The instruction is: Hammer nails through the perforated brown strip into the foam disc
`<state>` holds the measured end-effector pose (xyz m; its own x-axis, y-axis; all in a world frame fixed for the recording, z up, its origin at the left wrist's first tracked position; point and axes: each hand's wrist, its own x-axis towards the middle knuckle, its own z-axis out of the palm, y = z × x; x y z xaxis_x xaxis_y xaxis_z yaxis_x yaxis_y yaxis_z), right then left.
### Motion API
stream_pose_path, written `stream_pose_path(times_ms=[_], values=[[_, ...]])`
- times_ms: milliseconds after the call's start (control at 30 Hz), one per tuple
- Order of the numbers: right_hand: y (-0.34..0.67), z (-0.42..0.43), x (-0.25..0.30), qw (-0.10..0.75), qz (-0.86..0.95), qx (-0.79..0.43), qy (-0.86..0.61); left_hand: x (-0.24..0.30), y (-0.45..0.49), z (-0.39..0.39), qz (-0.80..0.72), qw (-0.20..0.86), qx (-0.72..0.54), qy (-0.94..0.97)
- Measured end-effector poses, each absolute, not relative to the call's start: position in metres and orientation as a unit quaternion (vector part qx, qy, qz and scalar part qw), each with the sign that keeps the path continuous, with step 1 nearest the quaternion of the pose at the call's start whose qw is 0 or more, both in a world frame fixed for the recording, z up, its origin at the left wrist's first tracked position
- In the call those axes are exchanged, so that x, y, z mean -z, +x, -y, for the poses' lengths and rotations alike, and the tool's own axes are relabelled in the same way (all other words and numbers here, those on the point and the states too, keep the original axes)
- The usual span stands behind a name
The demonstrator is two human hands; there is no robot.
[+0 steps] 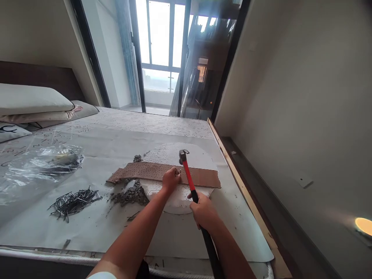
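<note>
My right hand (205, 212) is wrapped round the black grip of a claw hammer (188, 176) with a red and black handle. Its metal head is raised just above a brown board (203, 177), close to my left fingers. With the fingers of my left hand (171, 179) pinched together, I hold a small nail (180, 171) at the board; its lower end is hidden. Rows of small holes dot the board's left part, and its left end is ragged. Beneath the board lies a round white foam-like slab (200, 153).
Left of the board are grey rubble (132, 195) and a heap of loose nails (74, 202). A clear plastic bag (37, 170) lies farther left on the sheet-covered mattress (122, 240). A wooden edge rail (247, 192) runs along the right. Pillows (35, 99) rest at the far left.
</note>
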<state>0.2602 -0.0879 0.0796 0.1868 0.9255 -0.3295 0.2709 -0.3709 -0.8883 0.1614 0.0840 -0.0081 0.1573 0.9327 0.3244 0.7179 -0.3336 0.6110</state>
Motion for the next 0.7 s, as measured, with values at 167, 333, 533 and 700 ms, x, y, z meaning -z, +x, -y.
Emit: stream_pose_path(times_ms=[167, 333, 533, 700], values=[[0.2586, 0.089, -0.0814, 0.34, 0.45, -0.455, -0.689, 0.0074, 0.1605, -0.0832, -0.56, 0.162, -0.328, 0.743], [0.2594, 0.0896, -0.0817, 0.326, 0.447, -0.462, -0.693, 0.0064, 0.1599, -0.0823, -0.567, 0.171, -0.314, 0.742], [0.2583, 0.0936, -0.0849, 0.36, 0.453, -0.445, -0.683, 0.0084, 0.1586, -0.0828, -0.558, 0.175, -0.328, 0.742], [0.2559, 0.0902, -0.0782, 0.32, 0.445, -0.473, -0.69, 0.0056, 0.1587, -0.081, -0.571, 0.176, -0.316, 0.737]])
